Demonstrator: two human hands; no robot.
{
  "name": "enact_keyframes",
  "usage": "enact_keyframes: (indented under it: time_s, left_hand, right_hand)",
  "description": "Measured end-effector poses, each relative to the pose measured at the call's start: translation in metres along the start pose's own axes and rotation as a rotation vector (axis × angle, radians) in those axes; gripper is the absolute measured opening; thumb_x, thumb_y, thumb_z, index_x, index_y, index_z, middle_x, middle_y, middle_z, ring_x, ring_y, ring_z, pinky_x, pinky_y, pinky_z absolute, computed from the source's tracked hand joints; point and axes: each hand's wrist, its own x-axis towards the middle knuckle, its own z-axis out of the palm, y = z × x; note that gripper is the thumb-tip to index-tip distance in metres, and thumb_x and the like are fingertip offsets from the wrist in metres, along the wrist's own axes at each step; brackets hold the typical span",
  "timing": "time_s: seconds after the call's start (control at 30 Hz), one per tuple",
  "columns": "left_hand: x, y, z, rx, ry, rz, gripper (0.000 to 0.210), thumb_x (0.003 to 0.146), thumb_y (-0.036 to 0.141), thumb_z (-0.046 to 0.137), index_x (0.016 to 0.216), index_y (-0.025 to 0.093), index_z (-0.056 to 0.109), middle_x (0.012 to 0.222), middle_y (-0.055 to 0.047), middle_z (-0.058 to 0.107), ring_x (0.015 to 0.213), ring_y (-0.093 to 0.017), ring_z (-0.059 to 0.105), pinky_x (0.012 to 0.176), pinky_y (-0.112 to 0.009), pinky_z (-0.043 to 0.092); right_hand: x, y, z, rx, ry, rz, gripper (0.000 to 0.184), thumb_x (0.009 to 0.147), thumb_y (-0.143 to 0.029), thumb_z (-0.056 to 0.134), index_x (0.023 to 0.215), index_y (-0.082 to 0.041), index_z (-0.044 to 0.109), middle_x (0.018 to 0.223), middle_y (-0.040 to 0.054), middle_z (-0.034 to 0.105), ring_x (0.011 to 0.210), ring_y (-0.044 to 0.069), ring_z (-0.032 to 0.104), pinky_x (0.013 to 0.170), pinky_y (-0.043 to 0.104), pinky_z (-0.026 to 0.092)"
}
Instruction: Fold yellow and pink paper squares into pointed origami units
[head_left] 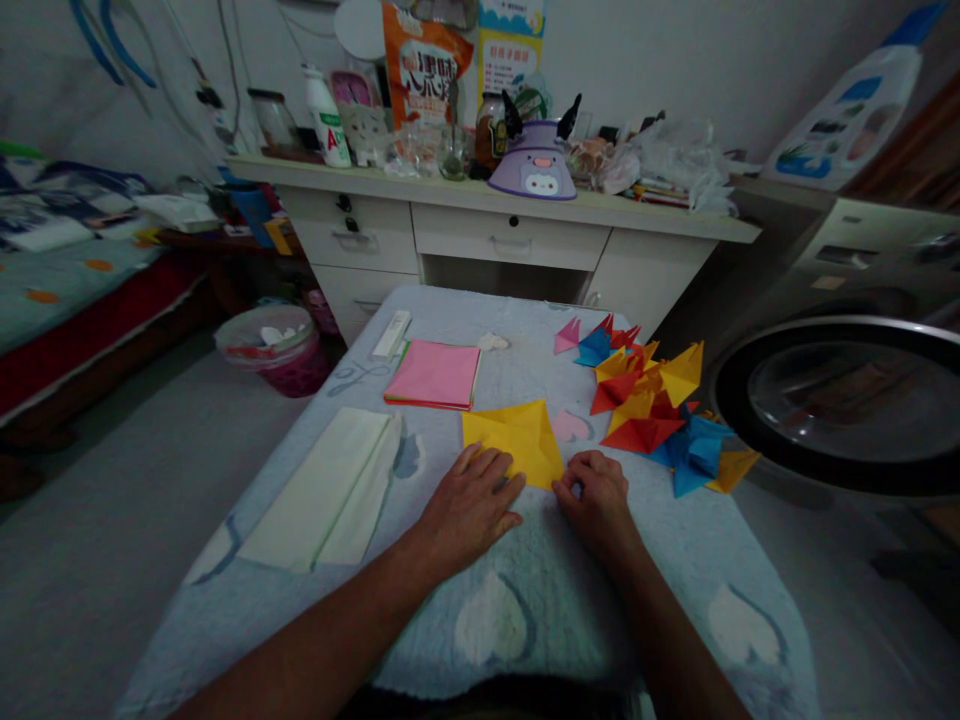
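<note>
Yellow paper (527, 440) needs even pressure under my spread left hand (471, 505) while my curled right hand (598, 500) pinches its corner.

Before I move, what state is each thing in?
Yellow sheet: creased, on the table
Left hand: fingers spread, on the yellow sheet
Right hand: fingers curled, at the sheet's near right corner
Paper stack: squared up, pink on top
Colored paper pieces: folded, heaped
Middle drawer: shut
Waste bin: uncovered
Washer door: cannot tell if latched
</note>
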Motion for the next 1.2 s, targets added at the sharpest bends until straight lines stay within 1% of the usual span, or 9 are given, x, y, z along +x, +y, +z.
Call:
enact_keyframes:
  time_s: [0.07,0.13,0.23,0.43,0.6,0.73,0.8,0.9,1.2]
  left_hand:
    - [0.000,0.000,0.003,-0.033,-0.015,0.019,0.046,0.087,0.042,0.063,0.127,0.023,0.053,0.129,-0.007,0.054,0.121,-0.025,0.046,0.106,-0.042,0.035]
    - [0.000,0.000,0.005,-0.052,-0.031,0.021,0.047,0.087,0.040,0.063,0.129,0.022,0.051,0.129,-0.007,0.054,0.120,-0.024,0.047,0.103,-0.039,0.038]
    - [-0.001,-0.001,0.005,-0.063,-0.039,0.021,0.048,0.087,0.038,0.063,0.130,0.022,0.049,0.128,-0.007,0.055,0.120,-0.025,0.047,0.103,-0.040,0.038]
    - [-0.001,-0.002,0.005,-0.065,-0.009,0.034,0.043,0.086,0.036,0.065,0.127,0.028,0.052,0.128,-0.008,0.052,0.120,-0.027,0.047,0.100,-0.042,0.041]
    - [-0.002,-0.001,0.005,-0.068,-0.001,0.030,0.041,0.087,0.035,0.063,0.127,0.030,0.054,0.128,-0.008,0.051,0.121,-0.027,0.047,0.100,-0.045,0.042]
    - [-0.002,-0.001,0.005,-0.072,0.003,0.031,0.043,0.087,0.034,0.064,0.128,0.029,0.053,0.130,-0.009,0.050,0.122,-0.028,0.046,0.102,-0.045,0.040]
    - [-0.001,-0.001,0.005,-0.081,0.003,0.030,0.044,0.087,0.034,0.064,0.129,0.030,0.053,0.129,-0.008,0.051,0.121,-0.027,0.046,0.102,-0.045,0.041]
    - [-0.001,-0.001,0.004,-0.092,-0.003,0.027,0.046,0.086,0.033,0.064,0.131,0.031,0.052,0.127,-0.008,0.052,0.119,-0.027,0.047,0.100,-0.044,0.041]
    - [-0.001,-0.002,0.004,-0.121,0.001,0.018,0.047,0.085,0.032,0.066,0.130,0.030,0.053,0.127,-0.008,0.053,0.120,-0.028,0.046,0.102,-0.045,0.041]
  right_hand:
    - [0.000,-0.002,-0.001,-0.014,0.004,0.010,0.009,0.076,-0.024,0.065,0.068,-0.021,0.064,0.095,0.0045,0.061,0.092,0.023,0.050,0.081,0.036,0.035]
    - [-0.001,-0.004,-0.001,-0.023,0.011,0.022,0.005,0.076,-0.022,0.064,0.071,-0.020,0.064,0.094,0.0048,0.061,0.092,0.023,0.049,0.080,0.036,0.034]
    - [-0.001,-0.007,-0.002,-0.027,0.012,0.036,0.002,0.075,-0.019,0.063,0.075,-0.020,0.063,0.093,0.0050,0.060,0.091,0.023,0.049,0.079,0.035,0.033]
    - [-0.001,-0.002,0.000,0.000,-0.001,0.006,0.009,0.076,-0.017,0.058,0.082,-0.020,0.063,0.094,0.0055,0.059,0.093,0.024,0.048,0.081,0.036,0.032]
    - [-0.001,0.004,0.003,-0.019,-0.002,-0.029,0.015,0.074,-0.015,0.054,0.084,-0.021,0.063,0.094,0.0048,0.059,0.091,0.023,0.048,0.079,0.035,0.032]
    - [-0.002,-0.001,0.004,-0.044,0.036,-0.030,0.008,0.082,-0.025,0.055,0.083,-0.021,0.062,0.092,0.0052,0.058,0.090,0.023,0.048,0.079,0.036,0.032]
    - [-0.003,-0.005,0.004,-0.068,0.064,-0.038,0.013,0.083,-0.033,0.058,0.081,-0.021,0.061,0.090,0.0056,0.057,0.089,0.023,0.048,0.078,0.036,0.032]
    - [-0.004,-0.010,0.004,-0.109,0.086,-0.047,0.021,0.082,-0.041,0.062,0.080,-0.021,0.059,0.089,0.0057,0.056,0.088,0.024,0.048,0.077,0.036,0.032]
    - [-0.004,-0.017,0.004,-0.166,0.076,-0.018,0.022,0.078,-0.041,0.068,0.079,-0.021,0.056,0.090,0.0060,0.056,0.089,0.025,0.047,0.077,0.038,0.032]
